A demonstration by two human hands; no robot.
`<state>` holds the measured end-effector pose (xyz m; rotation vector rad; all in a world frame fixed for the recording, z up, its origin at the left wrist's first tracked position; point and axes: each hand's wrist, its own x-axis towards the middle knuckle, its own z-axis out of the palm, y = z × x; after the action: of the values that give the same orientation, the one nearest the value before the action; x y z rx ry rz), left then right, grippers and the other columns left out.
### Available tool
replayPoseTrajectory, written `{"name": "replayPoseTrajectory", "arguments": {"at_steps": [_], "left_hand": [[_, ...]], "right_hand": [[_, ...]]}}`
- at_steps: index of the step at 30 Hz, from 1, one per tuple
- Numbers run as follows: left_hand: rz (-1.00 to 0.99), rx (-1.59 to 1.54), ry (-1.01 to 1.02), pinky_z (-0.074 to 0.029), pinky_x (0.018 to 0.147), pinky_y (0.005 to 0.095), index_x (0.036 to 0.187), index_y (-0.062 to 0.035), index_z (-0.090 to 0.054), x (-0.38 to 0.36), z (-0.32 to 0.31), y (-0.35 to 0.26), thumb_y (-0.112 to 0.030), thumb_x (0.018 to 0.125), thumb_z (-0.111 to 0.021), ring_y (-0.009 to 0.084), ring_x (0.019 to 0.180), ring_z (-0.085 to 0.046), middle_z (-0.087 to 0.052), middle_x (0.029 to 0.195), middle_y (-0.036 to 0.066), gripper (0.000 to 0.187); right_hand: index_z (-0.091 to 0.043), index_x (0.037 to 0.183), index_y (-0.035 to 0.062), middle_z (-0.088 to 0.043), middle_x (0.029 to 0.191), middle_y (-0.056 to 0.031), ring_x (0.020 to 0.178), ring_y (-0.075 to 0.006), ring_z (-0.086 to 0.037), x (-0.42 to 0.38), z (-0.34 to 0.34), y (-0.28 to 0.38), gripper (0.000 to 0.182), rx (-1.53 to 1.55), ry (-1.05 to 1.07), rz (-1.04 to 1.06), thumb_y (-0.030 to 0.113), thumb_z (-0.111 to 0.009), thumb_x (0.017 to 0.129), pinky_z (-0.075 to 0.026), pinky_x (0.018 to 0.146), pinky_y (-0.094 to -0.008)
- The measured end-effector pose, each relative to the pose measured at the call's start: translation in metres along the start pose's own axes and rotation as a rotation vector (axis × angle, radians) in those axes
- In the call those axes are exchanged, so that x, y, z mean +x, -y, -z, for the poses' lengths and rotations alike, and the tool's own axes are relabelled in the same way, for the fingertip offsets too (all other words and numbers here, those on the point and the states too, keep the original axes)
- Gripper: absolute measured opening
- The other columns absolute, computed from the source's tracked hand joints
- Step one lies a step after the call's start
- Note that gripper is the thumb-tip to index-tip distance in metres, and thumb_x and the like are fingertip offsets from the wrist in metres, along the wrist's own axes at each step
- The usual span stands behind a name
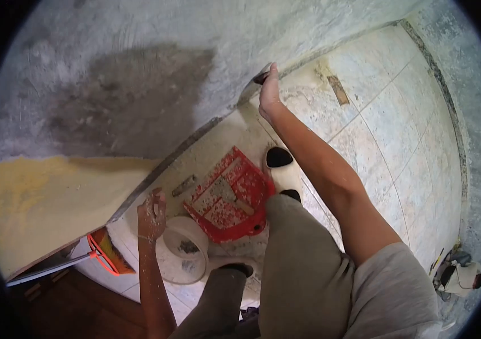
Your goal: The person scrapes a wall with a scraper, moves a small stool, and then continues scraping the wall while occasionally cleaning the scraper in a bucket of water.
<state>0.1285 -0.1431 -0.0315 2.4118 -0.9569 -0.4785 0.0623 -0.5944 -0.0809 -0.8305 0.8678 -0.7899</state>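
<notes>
My right hand [270, 95] is stretched out to the foot of the wall, closed round a scraper [249, 92]. Its grey blade meets the seam between wall and floor, and its handle is mostly hidden by my fingers. Beside the rim of a whitish plastic bucket [199, 265] hangs my left hand [151, 217], fingers loosely bent and apart, with nothing visible in them. Some dark grey residue lies inside the bucket. Between my hands sits a red dustpan [257, 186] spattered with pale material. A putty knife with a wooden handle [244, 207] rests on it.
A small crusted piece [184, 185] lies by the dustpan. The grey wall [251, 34] has a dark damp patch. An orange-edged broom [110, 254] leans at lower left. A brown scrap [338, 90] is on the tiles [390, 141]; a pale container [461, 279] stands far right.
</notes>
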Motion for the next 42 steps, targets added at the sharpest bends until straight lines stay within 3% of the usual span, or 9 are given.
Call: {"name": "replayPoseTrajectory", "arguments": {"at_steps": [10,12,14,17,21,26,29,37,42], "left_hand": [[0.049,-0.054,0.043,-0.052,0.078,0.0428,0.127,-0.0047,-0.061,0.001,0.004,-0.013,-0.029,0.103,-0.053,0.0311,0.081,-0.070,-0.071,0.087,0.018,0.035],[0.046,-0.014,0.051,-0.052,0.079,0.0424,0.127,-0.0045,-0.061,0.002,0.003,-0.008,-0.031,0.104,-0.053,0.0310,0.081,-0.069,-0.070,0.087,0.017,0.036],[0.046,-0.028,0.027,-0.052,0.080,0.0422,0.127,-0.0045,-0.060,0.005,-0.002,-0.002,-0.032,0.104,-0.052,0.0309,0.082,-0.069,-0.070,0.087,0.017,0.037],[0.062,-0.033,0.071,-0.051,0.081,0.0420,0.128,-0.0048,-0.060,-0.003,0.001,-0.005,-0.033,0.104,-0.051,0.0309,0.083,-0.069,-0.070,0.087,0.017,0.038],[0.074,-0.061,0.056,-0.051,0.080,0.0413,0.129,-0.0056,-0.060,0.001,0.003,-0.011,-0.034,0.104,-0.052,0.0302,0.083,-0.069,-0.070,0.087,0.017,0.039],[0.028,-0.016,0.037,-0.052,0.078,0.0413,0.128,-0.0054,-0.061,0.002,0.003,-0.003,-0.033,0.103,-0.052,0.0286,0.081,-0.070,-0.070,0.087,0.019,0.038],[0.092,-0.058,0.084,-0.052,0.077,0.0414,0.128,-0.0055,-0.061,-0.006,0.003,-0.013,-0.031,0.103,-0.052,0.0285,0.081,-0.070,-0.071,0.087,0.019,0.037],[0.038,-0.058,0.043,-0.052,0.077,0.0422,0.129,-0.0053,-0.061,0.005,0.004,-0.007,-0.031,0.103,-0.054,0.0301,0.082,-0.071,-0.071,0.088,0.020,0.037],[0.091,-0.070,0.071,-0.052,0.078,0.0433,0.131,-0.0058,-0.060,0.001,0.004,-0.013,-0.031,0.103,-0.054,0.0311,0.083,-0.070,-0.071,0.090,0.019,0.038]], "right_hand": [[-0.058,0.095,0.0063,-0.060,0.099,-0.0074,0.099,-0.0241,-0.051,-0.032,-0.008,0.007,0.068,0.140,-0.007,-0.017,0.067,-0.029,0.102,-0.032,0.108,-0.0410],[-0.022,0.155,-0.0047,-0.032,0.159,-0.0175,0.148,-0.0250,-0.027,0.001,0.021,0.015,0.085,-0.054,0.229,-0.130,0.064,-0.025,0.104,-0.017,0.122,-0.0369],[-0.018,0.156,-0.0058,-0.021,0.164,-0.0183,0.151,-0.0255,-0.020,-0.025,-0.016,0.048,0.088,0.261,0.287,-0.209,0.065,-0.022,0.104,-0.014,0.123,-0.0376],[-0.057,0.131,-0.0049,-0.062,0.127,-0.0194,0.126,-0.0277,-0.047,-0.024,-0.010,0.023,0.084,0.053,0.207,-0.047,0.067,-0.025,0.102,-0.022,0.116,-0.0413],[-0.007,0.159,-0.0021,-0.022,0.163,-0.0227,0.149,-0.0333,-0.026,-0.071,-0.039,0.078,0.095,0.094,0.264,-0.133,0.069,-0.027,0.100,-0.019,0.123,-0.0438],[-0.048,0.132,-0.0023,-0.052,0.128,-0.0178,0.124,-0.0290,-0.046,-0.053,-0.053,0.091,0.081,0.263,0.028,-0.024,0.070,-0.030,0.100,-0.034,0.110,-0.0432],[-0.058,0.113,-0.0001,-0.059,0.117,-0.0166,0.121,-0.0290,-0.047,-0.080,-0.054,0.103,0.078,0.038,0.115,-0.029,0.068,-0.023,0.101,-0.013,0.123,-0.0402],[-0.010,0.156,-0.0103,-0.021,0.161,-0.0296,0.150,-0.0377,-0.022,-0.028,-0.032,0.066,0.100,-0.123,0.096,-0.031,0.071,-0.021,0.100,-0.017,0.123,-0.0428],[-0.045,0.137,-0.0043,-0.052,0.135,-0.0199,0.127,-0.0284,-0.047,-0.090,-0.036,0.075,0.078,-0.089,0.158,-0.034,0.063,-0.023,0.105,-0.026,0.117,-0.0399]]}}
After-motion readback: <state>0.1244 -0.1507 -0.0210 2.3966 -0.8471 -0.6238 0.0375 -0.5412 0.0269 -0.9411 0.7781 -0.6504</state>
